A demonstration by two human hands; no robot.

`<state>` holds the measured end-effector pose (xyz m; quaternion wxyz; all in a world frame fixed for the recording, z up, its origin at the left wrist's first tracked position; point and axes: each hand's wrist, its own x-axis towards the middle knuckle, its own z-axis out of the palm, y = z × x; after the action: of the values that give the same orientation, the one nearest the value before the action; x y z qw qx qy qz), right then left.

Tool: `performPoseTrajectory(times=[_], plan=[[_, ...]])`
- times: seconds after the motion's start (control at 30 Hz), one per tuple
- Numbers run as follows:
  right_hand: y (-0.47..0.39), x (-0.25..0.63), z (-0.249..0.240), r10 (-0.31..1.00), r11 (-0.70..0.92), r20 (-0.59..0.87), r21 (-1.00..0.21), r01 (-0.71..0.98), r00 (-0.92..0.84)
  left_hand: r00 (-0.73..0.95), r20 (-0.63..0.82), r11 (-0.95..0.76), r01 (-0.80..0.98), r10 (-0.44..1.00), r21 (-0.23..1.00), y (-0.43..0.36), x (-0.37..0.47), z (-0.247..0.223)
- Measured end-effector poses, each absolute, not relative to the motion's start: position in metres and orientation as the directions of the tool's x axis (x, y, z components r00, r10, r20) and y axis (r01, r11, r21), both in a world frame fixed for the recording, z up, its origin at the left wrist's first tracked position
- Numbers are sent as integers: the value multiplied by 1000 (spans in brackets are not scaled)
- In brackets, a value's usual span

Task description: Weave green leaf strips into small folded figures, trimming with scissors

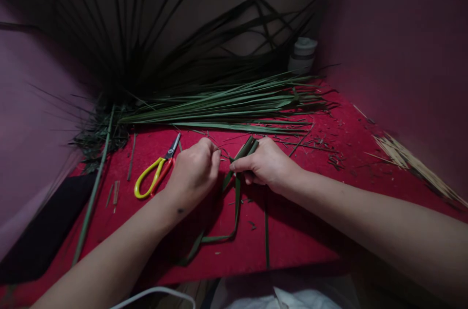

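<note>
Green leaf strips (pixel 244 150), folded together, are gripped between the thumb and fingers of my right hand (pixel 260 162). A long strip (pixel 237 206) hangs from them and bends left over the red cloth. My left hand (pixel 199 165) is closed just left of the folded strips, thumb pressed to the curled fingers. A thin dark fibre shows near its fingertips, but what the fingers hold is too small to name. Scissors (pixel 157 172) with yellow and red handles lie left of my left hand, blades pointing away and partly behind the wrist.
Long green leaves (pixel 219 106) lie across the back of the red table (pixel 292 236), with a dark fan-shaped frond behind. A lidded container (pixel 302 55) stands at the back right. Pale sticks (pixel 413 165) lie at the right, a black item (pixel 47 226) and green stalk (pixel 95 184) at the left.
</note>
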<state>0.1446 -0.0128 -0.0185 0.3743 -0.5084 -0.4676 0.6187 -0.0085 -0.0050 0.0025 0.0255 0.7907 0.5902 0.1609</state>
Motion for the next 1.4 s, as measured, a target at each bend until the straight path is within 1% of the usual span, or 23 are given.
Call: performPoseTrajectory(times=[0.03,0.07,0.2,0.33,0.4,0.47,0.57,0.67,0.73,0.8,0.83,0.87,0.9,0.93,0.97,1.0,1.03,1.07,1.1,1.13,1.2,1.27,1.4], plan=[[-13,144,-18,936,-293,-289,-956,11,-200,271,239,-311,938,933,152,-5,-9,1],[-13,145,-18,935,-299,-294,-954,5,-200,289,245,-323,940,926,111,-4,-10,1],[-12,146,-17,935,-300,-290,-954,-16,-204,344,245,-378,920,906,104,-1,-12,-1],[-12,147,-19,926,-322,-321,-946,26,-197,380,288,-403,915,879,23,0,-13,-4],[-12,148,-19,920,-339,-339,-940,36,-197,448,312,-479,877,838,28,1,-15,-6],[-14,149,-18,915,-352,-349,-936,26,-201,510,350,-564,823,786,70,1,-17,-6],[-16,152,-17,912,-361,-350,-932,-15,-212,546,397,-637,758,738,142,2,-18,-5],[-17,153,-17,908,-370,-351,-928,-41,-229,553,430,-659,738,714,144,1,-17,-3],[-17,153,-17,904,-372,-351,-927,-46,-242,541,450,-650,749,711,126,0,-16,-4],[-16,153,-17,906,-365,-340,-929,-60,-254,511,466,-631,763,723,143,0,-15,-4],[-16,153,-16,908,-360,-331,-930,-74,-257,488,467,-619,766,738,177,-1,-14,-4],[-16,153,-15,909,-361,-328,-928,-90,-256,454,459,-599,764,764,242,-1,-14,-4],[-16,154,-15,909,-367,-332,-924,-106,-250,403,436,-562,753,805,342,0,-13,-3],[-17,154,-14,908,-377,-340,-919,-120,-245,340,386,-500,726,858,473,0,-13,-1],[-17,155,-13,906,-385,-347,-913,-132,-244,281,301,-410,673,911,615,0,-12,0],[-18,156,-13,904,-390,-348,-909,-145,-247,241,186,-296,595,953,747,1,-12,2],[-18,157,-13,903,-390,-344,-907,-158,-257,231,53,-165,499,972,851,1,-12,3],[-18,157,-14,903,-387,-334,-906,-173,-270,248,-72,-35,401,966,915,2,-11,4],[-18,158,-14,903,-382,-323,-905,-188,-283,285,-173,79,314,943,946,2,-11,5],[-18,158,-15,903,-379,-312,-902,-205,-295,325,-242,166,243,914,956,3,-10,5],[-18,159,-17,901,-377,-295,-896,-236,-318,375,-304,265,152,876,952,2,-9,5],[-16,160,-19,897,-378,-281,-888,-262,-341,387,-309,285,119,869,951,0,-8,4],[-16,161,-20,888,-391,-275,-873,-290,-368,379,-278,244,136,883,960,-2,-8,4]])
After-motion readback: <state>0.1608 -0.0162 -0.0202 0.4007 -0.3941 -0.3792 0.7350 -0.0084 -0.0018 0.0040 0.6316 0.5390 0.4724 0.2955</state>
